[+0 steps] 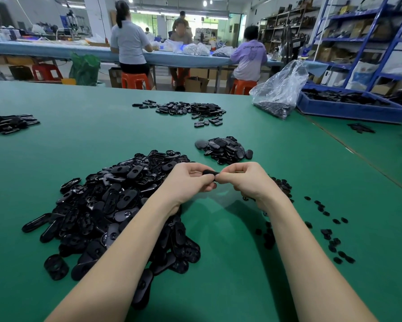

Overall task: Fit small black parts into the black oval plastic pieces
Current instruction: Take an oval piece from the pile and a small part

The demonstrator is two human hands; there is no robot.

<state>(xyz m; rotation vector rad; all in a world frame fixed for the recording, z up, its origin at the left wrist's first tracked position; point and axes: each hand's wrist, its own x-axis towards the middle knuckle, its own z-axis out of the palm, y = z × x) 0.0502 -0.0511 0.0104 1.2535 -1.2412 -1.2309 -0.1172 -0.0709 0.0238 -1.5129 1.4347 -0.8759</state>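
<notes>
— What are we doing with this one?

— We hold one black oval piece [209,173] up between both hands, above the green worktop [253,263]. Our left hand [187,182] curls its fingers round the left end, and our right hand [243,180] pinches the right end with thumb and forefinger. Whether the small part is already in it, we cannot tell; the fingers hide it.

— How do we seat it well?

— We'd judge it best to steady the oval with the left hand, line the part up square with the opening, and press evenly with the right thumb, not at a slant.

— And where does the piece sit against our fingers?

— It spans the gap between the two hands, touching both; only its dark middle shows.

— Supplies?

— The heap of unfitted ovals [116,205] lies under our left forearm, the small black parts [330,235] are scattered under and to the right of our right forearm, and a smaller pile of ovals [225,149] lies just beyond our hands.
</notes>
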